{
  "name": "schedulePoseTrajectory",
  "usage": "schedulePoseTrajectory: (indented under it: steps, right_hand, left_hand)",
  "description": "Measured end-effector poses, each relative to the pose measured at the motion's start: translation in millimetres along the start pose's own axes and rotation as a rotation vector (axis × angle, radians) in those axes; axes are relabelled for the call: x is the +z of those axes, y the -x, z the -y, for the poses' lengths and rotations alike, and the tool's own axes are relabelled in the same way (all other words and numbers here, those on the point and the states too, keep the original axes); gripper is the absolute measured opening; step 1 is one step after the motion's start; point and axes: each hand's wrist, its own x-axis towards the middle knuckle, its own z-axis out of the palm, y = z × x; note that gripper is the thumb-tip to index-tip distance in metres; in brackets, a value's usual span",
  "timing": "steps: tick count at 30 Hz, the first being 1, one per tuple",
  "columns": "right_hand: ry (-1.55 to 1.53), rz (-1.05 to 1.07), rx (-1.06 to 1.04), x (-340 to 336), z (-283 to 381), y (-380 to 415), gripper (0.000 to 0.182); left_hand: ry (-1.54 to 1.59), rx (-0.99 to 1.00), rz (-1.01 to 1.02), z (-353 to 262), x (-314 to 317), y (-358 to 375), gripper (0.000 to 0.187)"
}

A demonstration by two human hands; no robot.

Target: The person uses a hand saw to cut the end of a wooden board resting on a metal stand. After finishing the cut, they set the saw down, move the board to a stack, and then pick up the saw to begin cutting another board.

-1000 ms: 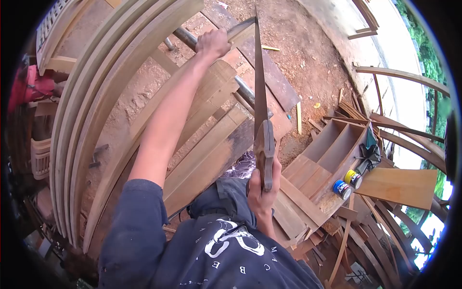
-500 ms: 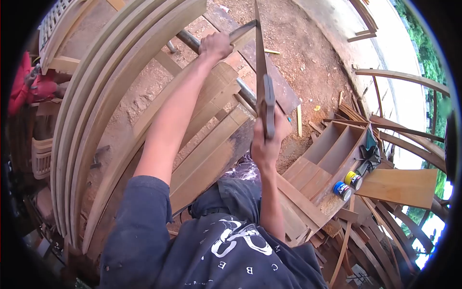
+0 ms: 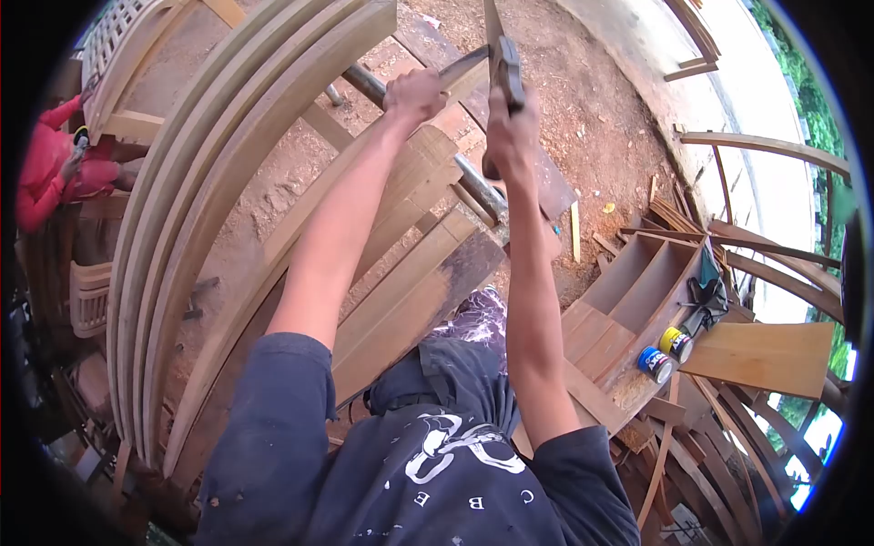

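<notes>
Saw out at full reach, both arms stretched over the timber

Right hand (image 3: 512, 127) is wrapped tight round the handsaw (image 3: 503, 56) handle, blade running long and straight away from the person toward the frame's top edge. Left hand (image 3: 415, 94) is clenched on the end of the plank (image 3: 401, 173), which slants across a metal pipe (image 3: 473, 182), just beside the blade.

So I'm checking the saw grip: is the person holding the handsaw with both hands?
No. Only the right hand grips the handsaw; the left hand holds the end of a wooden plank beside it.
</notes>
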Motion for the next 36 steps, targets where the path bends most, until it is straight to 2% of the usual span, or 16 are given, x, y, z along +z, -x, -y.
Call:
schedulePoseTrajectory:
  steps: [2, 3, 5, 8, 10, 11, 13, 14, 16, 20, 25, 28, 29, 32, 34, 36]
  right_hand:
    - [-0.083, -0.045, -0.101, -27, -20, 103, 0.039]
    - [-0.079, 0.049, 0.122, -56, 6, 159, 0.044]
    - [-0.115, 0.011, 0.082, -84, 5, 248, 0.044]
    - [-0.281, -0.004, 0.098, -88, 9, 272, 0.047]
    - [-0.152, 0.085, 0.132, -59, -17, 200, 0.049]
    - [-0.115, -0.001, -0.037, -27, -35, 142, 0.046]
    - [-0.086, -0.054, -0.122, 24, -46, 16, 0.035]
    - [-0.044, -0.022, 0.022, 27, -25, -25, 0.035]
    - [0.107, -0.018, 0.009, 29, -11, -44, 0.038]
    - [-0.157, 0.038, 0.066, -24, 1, 80, 0.038]
    - [-0.007, 0.018, 0.008, -90, -2, 275, 0.052]
    - [-0.041, 0.0, -0.043, -57, -17, 220, 0.053]
    - [-0.106, 0.018, 0.028, -35, -22, 173, 0.049]
    - [-0.099, -0.123, -0.153, 26, -43, 9, 0.034]
    - [-0.004, -0.025, 0.062, 18, -1, -24, 0.035]
    - [0.015, -0.053, 0.039, 22, -11, -19, 0.036]
  left_hand:
    - [0.005, -0.006, 0.011, -2, -10, -5, 0.043]
    - [0.006, -0.023, 0.038, -2, -3, -2, 0.043]
    - [0.014, -0.012, 0.02, -2, 1, -1, 0.042]
    - [0.013, -0.049, 0.071, -5, -3, -1, 0.042]
    - [0.004, -0.06, 0.081, -6, -8, 3, 0.041]
    - [0.006, -0.066, 0.066, -4, -10, 1, 0.041]
    - [-0.004, -0.049, 0.026, -5, -4, 2, 0.041]
    - [-0.006, -0.052, 0.004, -4, -4, 1, 0.043]
    - [0.007, -0.018, -0.016, 0, -10, -5, 0.04]
    - [-0.005, 0.01, -0.018, -5, -15, -7, 0.037]
    - [0.006, -0.032, 0.055, -2, 6, -2, 0.043]
    - [-0.021, -0.016, -0.008, -4, -5, 1, 0.043]
    - [-0.021, -0.021, -0.011, -5, -5, 2, 0.042]
    - [-0.014, -0.024, -0.033, -5, -2, 1, 0.042]
    - [-0.025, -0.005, -0.039, -1, -1, -1, 0.042]
    - [-0.023, -0.001, -0.035, -3, 0, 2, 0.041]
